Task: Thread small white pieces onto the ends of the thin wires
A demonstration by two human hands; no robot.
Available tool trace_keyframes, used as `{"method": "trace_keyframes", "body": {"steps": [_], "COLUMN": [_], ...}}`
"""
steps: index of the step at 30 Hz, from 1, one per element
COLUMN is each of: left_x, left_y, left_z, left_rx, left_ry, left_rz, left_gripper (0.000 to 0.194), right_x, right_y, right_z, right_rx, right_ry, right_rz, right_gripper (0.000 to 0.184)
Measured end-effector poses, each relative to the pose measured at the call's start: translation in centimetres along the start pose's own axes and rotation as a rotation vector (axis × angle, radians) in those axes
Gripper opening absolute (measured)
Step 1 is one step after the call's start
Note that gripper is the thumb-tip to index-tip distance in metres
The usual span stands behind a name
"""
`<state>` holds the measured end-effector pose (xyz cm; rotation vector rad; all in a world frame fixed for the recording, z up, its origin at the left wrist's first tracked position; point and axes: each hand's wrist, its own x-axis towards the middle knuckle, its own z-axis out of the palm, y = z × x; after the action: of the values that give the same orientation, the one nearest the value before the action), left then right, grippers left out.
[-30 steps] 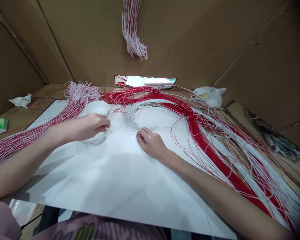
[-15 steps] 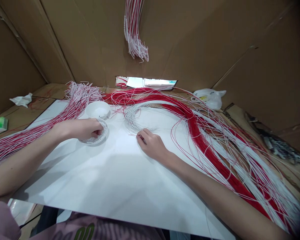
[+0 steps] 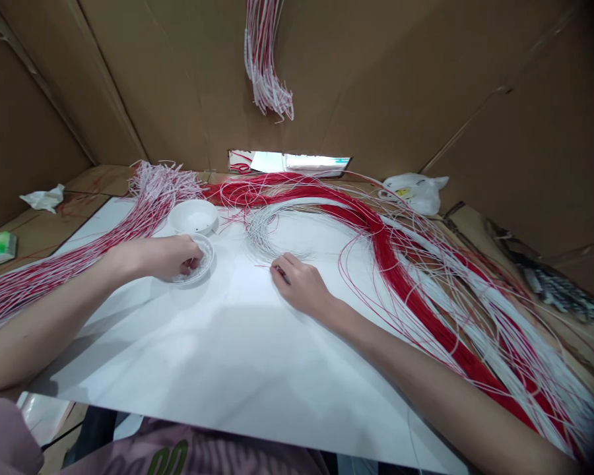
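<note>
My left hand (image 3: 175, 256) dips into a shallow white dish (image 3: 208, 260) of small clear or whitish pieces, its fingers pinched together among them; what lies between the fingertips is hidden. Right behind that dish stands a white bowl (image 3: 193, 216) with a few dark specks inside. My right hand (image 3: 299, 284) rests on the white board (image 3: 237, 349), fingers curled and pinched at the end of a thin red wire that pokes out left of the fingertips. Just beyond this hand curve the ends of a bundle of thin white wires (image 3: 262, 231).
A thick bundle of red wires (image 3: 381, 251) arcs along the back and right side. Red-and-white wires with white ends (image 3: 163, 185) lie at left. Another bunch (image 3: 267, 79) hangs on the cardboard wall. A plastic bag (image 3: 418, 192) and a crumpled tissue (image 3: 43, 198) sit behind.
The fingers of my left hand have shifted slightly within the dish, still pinched. My right hand keeps its place.
</note>
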<state>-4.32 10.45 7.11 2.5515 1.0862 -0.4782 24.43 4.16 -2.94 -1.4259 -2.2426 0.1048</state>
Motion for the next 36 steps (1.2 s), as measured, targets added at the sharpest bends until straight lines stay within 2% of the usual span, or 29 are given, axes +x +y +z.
{"method": "trace_keyframes", "body": {"steps": [7,20,36], "left_x": [0.2,-0.1,-0.1], "left_y": [-0.4,0.0,-0.1], "left_z": [0.3,-0.8,-0.4], "left_rx": [0.018,-0.024,-0.002], "left_ry": [-0.010,-0.008,-0.020], "left_rz": [0.039,-0.036,0.028], "left_gripper": [0.015,0.018,0.015], "right_x": [-0.1,0.0,0.0], "right_y": [0.0,0.1,0.0], "right_z": [0.0,0.1,0.0], "right_rx": [-0.001,0.009,0.005], "right_ry": [0.005,0.007,0.000], "right_rz": [0.004,0.003,0.004], "right_gripper": [0.015,0.015,0.015]}}
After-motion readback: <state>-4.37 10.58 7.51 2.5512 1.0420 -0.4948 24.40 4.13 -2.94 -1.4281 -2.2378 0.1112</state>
